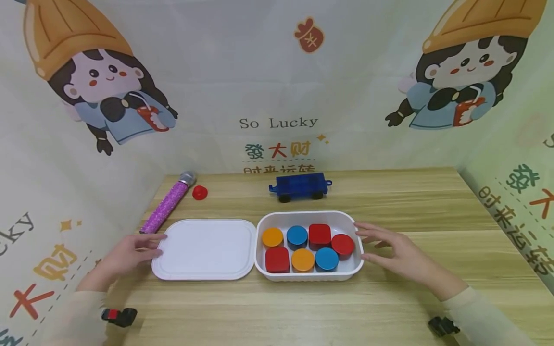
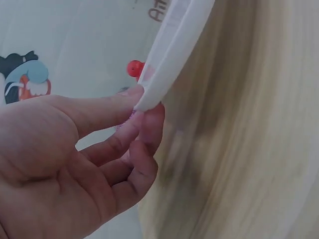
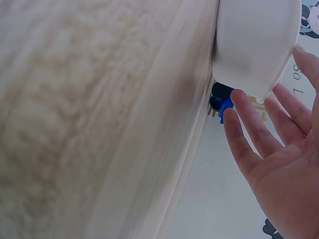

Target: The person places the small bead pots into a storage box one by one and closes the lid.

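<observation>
A white lid [image 1: 203, 250] lies to the left of a white plastic box [image 1: 309, 277]. My left hand [image 1: 132, 254] pinches the lid's left edge; in the left wrist view the thumb is on one face of the lid [image 2: 172, 64] and the fingers are on the other. Inside the box sit several round and square pieces, among them an orange disc [image 1: 272, 237], a blue disc [image 1: 326, 259] and a red square block [image 1: 277, 260]. With fingers extended, my right hand [image 1: 400, 252] touches the right end of the box.
Behind the box stands a blue toy wagon [image 1: 300, 186] with dark wheels. A pink glitter microphone [image 1: 166, 205] lies at the back left, beside a small red domed piece [image 1: 200, 192]. A printed cloth [image 1: 277, 86] hangs around the wooden table [image 1: 277, 312].
</observation>
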`<state>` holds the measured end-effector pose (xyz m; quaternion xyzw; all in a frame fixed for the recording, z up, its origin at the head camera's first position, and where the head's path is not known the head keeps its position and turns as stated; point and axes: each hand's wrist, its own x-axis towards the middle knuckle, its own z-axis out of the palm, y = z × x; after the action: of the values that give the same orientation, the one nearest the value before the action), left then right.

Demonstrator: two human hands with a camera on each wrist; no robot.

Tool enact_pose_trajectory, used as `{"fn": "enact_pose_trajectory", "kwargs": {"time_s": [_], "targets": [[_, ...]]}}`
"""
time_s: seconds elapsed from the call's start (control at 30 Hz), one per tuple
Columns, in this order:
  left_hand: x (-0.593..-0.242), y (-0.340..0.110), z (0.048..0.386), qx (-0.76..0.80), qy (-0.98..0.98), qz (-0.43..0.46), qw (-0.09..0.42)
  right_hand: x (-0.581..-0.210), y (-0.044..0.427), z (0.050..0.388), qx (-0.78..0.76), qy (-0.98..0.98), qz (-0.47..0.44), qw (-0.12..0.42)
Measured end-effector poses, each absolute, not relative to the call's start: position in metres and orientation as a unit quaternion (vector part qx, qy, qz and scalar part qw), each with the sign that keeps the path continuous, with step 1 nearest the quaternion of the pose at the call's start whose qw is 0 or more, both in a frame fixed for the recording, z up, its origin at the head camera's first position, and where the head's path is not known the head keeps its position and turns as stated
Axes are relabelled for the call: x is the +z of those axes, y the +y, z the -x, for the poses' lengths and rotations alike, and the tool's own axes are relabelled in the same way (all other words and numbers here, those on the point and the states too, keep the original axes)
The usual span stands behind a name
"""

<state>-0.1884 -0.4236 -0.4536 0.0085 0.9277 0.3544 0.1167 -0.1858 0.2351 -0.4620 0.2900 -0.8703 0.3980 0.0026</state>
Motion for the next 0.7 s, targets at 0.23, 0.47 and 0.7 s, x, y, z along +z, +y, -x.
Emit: {"fn": "enact_pose_trajectory", "kwargs": {"time_s": [0.23, 0.47, 0.7], "targets": [[-0.427, -0.428, 0.183, 0.4, 0.911, 0.012, 0.103, -0.463, 0.235, 0.185, 0.402, -0.867, -0.293, 0.004], [-0.396, -0.418, 0.179, 0.418, 0.907, 0.01, 0.046, -0.465, 0.236, 0.186, 0.399, -0.868, -0.295, 0.009], [-0.384, -0.4, 0.179, 0.522, 0.851, 0.057, 0.024, -0.466, 0.236, 0.187, 0.402, -0.867, -0.295, 0.002]]}}
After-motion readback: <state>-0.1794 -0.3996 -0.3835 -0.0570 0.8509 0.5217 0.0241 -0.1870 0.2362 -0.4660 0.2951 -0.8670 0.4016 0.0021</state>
